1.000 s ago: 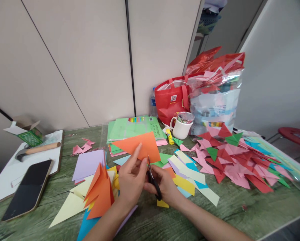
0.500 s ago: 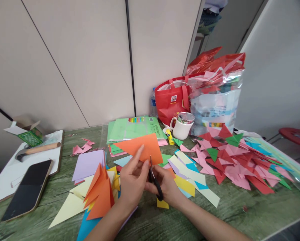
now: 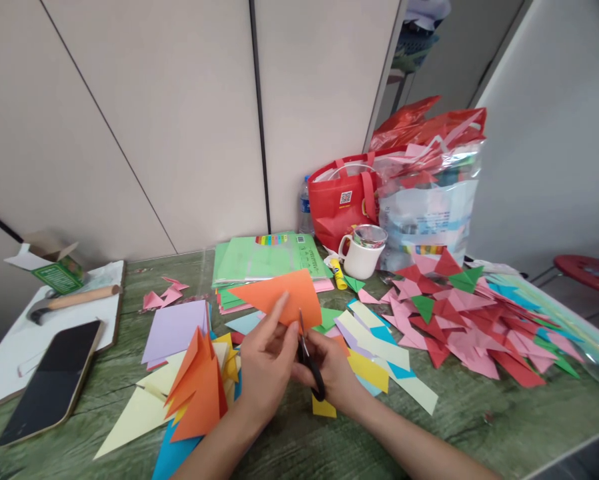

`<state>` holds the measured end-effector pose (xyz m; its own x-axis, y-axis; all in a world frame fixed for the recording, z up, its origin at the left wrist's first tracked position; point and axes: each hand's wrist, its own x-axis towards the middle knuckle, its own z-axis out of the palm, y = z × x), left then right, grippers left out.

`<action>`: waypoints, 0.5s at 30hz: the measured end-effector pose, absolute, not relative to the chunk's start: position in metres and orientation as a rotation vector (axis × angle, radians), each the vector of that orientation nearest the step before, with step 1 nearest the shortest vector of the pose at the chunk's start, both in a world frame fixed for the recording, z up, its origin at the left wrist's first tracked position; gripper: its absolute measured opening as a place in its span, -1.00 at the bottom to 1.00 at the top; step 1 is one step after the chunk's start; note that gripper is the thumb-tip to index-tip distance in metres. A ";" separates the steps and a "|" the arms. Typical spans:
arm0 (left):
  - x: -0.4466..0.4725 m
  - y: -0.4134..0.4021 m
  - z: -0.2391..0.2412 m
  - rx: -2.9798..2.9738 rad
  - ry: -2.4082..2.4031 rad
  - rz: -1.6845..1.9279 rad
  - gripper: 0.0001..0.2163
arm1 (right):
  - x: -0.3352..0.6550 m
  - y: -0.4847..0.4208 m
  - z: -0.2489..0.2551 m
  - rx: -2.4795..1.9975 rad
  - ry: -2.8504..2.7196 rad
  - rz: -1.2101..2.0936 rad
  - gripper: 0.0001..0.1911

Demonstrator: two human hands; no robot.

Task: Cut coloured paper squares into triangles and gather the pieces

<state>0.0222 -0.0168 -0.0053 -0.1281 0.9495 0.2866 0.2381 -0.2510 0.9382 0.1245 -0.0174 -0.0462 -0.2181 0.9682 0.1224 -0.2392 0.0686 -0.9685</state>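
A folded sheet of orange paper is pinched in my left hand, with one finger lying along its face. My right hand grips black-handled scissors. Their blades reach up to the lower right part of the orange paper, near my left fingertips. Folded orange pieces lie left of my left wrist, on top of cream paper and blue paper. Cream, blue and yellow strips are spread to the right of my right hand.
Red and pink paper triangles are heaped at right. Behind stand a white mug, a red bag and a full clear bag. Green packets lie at the back. A phone and a hammer are at left.
The right end of the orange paper curves a little more. Both hands and the scissors stay nearly in place; the whole view has shifted slightly.
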 end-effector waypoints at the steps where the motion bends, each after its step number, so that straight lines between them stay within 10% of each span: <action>1: 0.022 -0.017 -0.005 1.500 1.349 1.426 -0.60 | 0.125 -0.017 -0.047 -0.836 -1.246 1.404 -0.50; 15: 0.016 -0.013 0.005 1.447 1.339 1.460 -0.67 | 0.126 -0.020 -0.050 -0.852 -1.222 1.522 -0.59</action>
